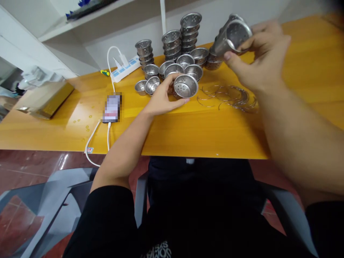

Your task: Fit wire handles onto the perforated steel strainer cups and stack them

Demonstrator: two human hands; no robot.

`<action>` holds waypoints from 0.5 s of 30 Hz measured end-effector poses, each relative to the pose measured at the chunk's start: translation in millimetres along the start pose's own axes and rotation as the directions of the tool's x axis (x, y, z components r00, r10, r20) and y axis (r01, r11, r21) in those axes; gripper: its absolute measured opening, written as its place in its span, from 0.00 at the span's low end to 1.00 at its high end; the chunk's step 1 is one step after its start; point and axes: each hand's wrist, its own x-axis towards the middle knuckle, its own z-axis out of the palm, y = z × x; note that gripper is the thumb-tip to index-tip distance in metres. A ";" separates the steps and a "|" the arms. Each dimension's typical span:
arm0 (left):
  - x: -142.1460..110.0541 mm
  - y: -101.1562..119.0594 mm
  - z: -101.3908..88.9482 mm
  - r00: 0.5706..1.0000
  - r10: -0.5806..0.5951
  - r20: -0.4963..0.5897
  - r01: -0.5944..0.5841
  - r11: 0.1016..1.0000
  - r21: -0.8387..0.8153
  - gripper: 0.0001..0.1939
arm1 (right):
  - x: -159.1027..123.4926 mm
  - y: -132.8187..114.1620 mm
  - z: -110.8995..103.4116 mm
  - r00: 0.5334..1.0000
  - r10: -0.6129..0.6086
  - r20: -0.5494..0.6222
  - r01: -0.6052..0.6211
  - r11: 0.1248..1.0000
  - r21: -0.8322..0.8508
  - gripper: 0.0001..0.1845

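Between the thumb and fingers of my left hand is a small metal strainer cup with holes in its base, its mouth tilted toward me. My right hand grips another perforated strainer cup by its rim, raised above the table on the right. More metal shows behind that cup; whether it is nested in others I cannot tell. Just behind my left hand sit several loose cups, mouths up and close together. Taller nested stacks of cups rise behind them.
Loose curved metal wires lie on the yellow table below my right hand. To the left are a phone with white cables, a power strip and a cardboard box. A white shelf borders the back.
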 end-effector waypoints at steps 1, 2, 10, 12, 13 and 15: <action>-0.5 -3.0 -1.1 1.000 0.004 0.011 -0.004 1.000 -0.006 0.49 | 2.6 9.6 -3.3 0.999 0.020 0.045 -0.016 0.997 -0.071 0.17; -0.9 -6.2 -2.0 1.000 0.009 0.020 -0.009 1.000 -0.015 0.49 | 4.4 17.5 -6.3 0.988 0.073 0.135 -0.054 0.989 -0.141 0.19; -2.8 -26.5 -4.0 0.997 0.024 0.071 -0.016 0.994 -0.108 0.54 | 6.1 24.9 -11.3 0.795 0.539 0.278 -0.397 0.809 -0.433 0.25; -3.1 -27.5 -4.0 0.998 0.021 0.067 -0.013 0.992 -0.126 0.55 | 6.2 27.0 -9.9 0.780 0.569 0.259 -0.418 0.783 -0.461 0.23; -3.2 -27.8 -3.8 0.998 0.023 0.064 -0.013 0.990 -0.142 0.55 | 6.2 28.8 -9.1 0.778 0.574 0.254 -0.420 0.777 -0.469 0.23; -3.0 -28.6 -3.1 0.998 0.023 0.060 -0.012 0.985 -0.173 0.56 | 6.3 32.7 -7.9 0.772 0.584 0.250 -0.427 0.769 -0.476 0.21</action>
